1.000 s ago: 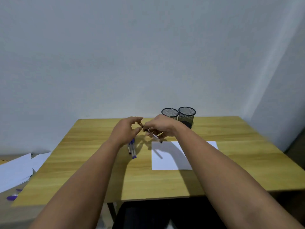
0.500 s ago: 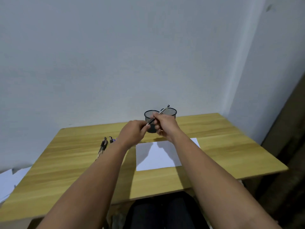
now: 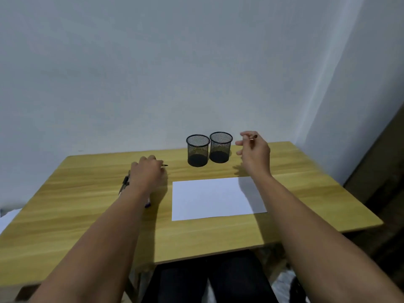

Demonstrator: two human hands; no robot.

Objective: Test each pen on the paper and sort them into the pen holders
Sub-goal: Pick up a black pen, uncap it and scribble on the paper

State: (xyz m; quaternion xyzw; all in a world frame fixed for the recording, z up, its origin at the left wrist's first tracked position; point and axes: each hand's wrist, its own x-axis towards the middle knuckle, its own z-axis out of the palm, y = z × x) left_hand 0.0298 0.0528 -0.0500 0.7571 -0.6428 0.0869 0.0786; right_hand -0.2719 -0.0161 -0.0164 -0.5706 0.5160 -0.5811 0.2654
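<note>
Pens on the desk (image 3: pixel 65 215): a dark one (image 3: pixel 125 183) lies just left of the left wrist, long axis running near-to-far, and a purple-tipped one (image 3: pixel 148 204) peeks out from under the forearm. Left hand (image 3: pixel 148 173) sits curled over a pen w/ its tip (image 3: pixel 164 165) poking right, prob gripping it. Right hand (image 3: pixel 254 153) is up beside the right mesh holder (image 3: pixel 220 147), pinching a small dark bit (image 3: pixel 253 136), maybe a cap. Paper (image 3: pixel 215 197) lies between the arms, so the left hand's pen needs to go right and toward the body to reach it.
</note>
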